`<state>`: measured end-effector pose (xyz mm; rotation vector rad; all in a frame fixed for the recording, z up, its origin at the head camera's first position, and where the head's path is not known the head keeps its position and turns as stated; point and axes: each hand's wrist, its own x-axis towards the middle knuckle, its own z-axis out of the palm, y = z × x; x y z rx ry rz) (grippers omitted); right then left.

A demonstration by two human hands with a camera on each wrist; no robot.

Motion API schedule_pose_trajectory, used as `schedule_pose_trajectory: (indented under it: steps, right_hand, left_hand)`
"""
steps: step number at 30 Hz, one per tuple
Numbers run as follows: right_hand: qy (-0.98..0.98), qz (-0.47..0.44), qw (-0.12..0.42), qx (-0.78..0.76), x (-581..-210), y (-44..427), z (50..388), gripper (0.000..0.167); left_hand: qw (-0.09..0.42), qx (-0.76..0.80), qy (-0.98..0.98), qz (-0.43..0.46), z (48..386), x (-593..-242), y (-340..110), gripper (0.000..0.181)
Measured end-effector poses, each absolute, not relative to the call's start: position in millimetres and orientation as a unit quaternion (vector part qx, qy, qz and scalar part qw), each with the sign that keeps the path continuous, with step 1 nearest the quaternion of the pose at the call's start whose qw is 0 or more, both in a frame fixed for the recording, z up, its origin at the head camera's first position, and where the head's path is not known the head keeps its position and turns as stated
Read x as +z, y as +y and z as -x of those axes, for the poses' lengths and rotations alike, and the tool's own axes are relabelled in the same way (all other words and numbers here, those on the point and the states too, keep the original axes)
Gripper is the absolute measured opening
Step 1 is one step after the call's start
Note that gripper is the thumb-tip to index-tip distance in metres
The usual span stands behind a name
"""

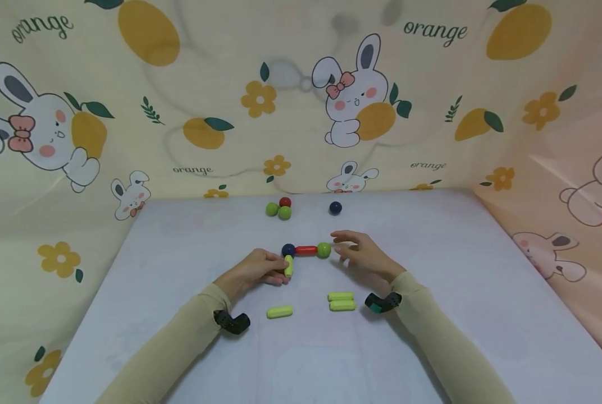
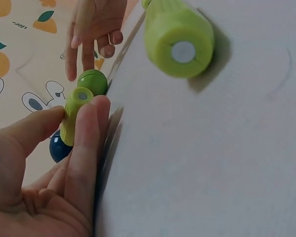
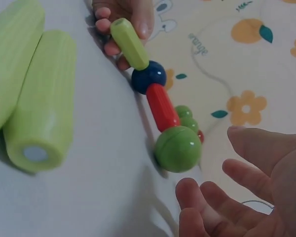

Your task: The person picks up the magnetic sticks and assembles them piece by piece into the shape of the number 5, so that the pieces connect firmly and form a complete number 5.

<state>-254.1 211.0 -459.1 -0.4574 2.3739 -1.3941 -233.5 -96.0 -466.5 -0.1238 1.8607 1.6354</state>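
My left hand [image 1: 260, 267] pinches a yellow-green rod [image 1: 288, 266] between thumb and fingers. The rod's far end touches a dark blue ball [image 1: 288, 250]. From that ball a red rod [image 1: 306, 250] runs right to a green ball [image 1: 323, 249]. Just right of the green ball, my right hand [image 1: 364, 254] holds nothing, its fingers apart and slightly bent. In the right wrist view the yellow-green rod [image 3: 130, 44], blue ball [image 3: 149, 77], red rod [image 3: 163, 107] and green ball [image 3: 178, 149] form one joined, bent chain.
Nearer the front lie a single yellow-green rod [image 1: 279, 312] and two more side by side, one [image 1: 341, 295] behind the other [image 1: 342, 305]. At the back are two green balls [image 1: 284, 212], a red ball [image 1: 285, 202] and a dark blue ball [image 1: 335, 208].
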Motion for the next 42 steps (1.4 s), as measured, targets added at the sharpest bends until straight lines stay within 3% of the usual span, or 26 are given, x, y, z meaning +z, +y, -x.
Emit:
schedule_pose_trajectory:
  steps: [5, 13, 27, 34, 42]
  right_hand:
    - [0.844, 0.162, 0.158, -0.485, -451.5, 218.4, 260.4, 0.05]
    - [0.848, 0.109, 0.116, -0.506, -443.6, 219.3, 297.5, 0.049]
    - [0.848, 0.051, 0.115, -0.515, -453.2, 202.4, 335.2, 0.054]
    - [0.868, 0.073, 0.115, -0.477, -457.5, 198.7, 344.2, 0.061]
    - [0.9, 0.107, 0.091, -0.413, -459.8, 194.3, 346.4, 0.047]
  left_hand:
    - [0.329, 0.626, 0.706, 0.05, 233.9, -466.3, -95.5, 0.03]
    - [0.326, 0.625, 0.707, 0.054, 234.7, -466.2, -95.3, 0.03]
    - [0.327, 0.631, 0.702, 0.051, 234.7, -469.2, -97.0, 0.03]
    - [0.327, 0.632, 0.701, 0.047, 235.3, -471.4, -97.5, 0.031]
    - [0.326, 0.628, 0.705, 0.047, 236.5, -469.2, -96.5, 0.03]
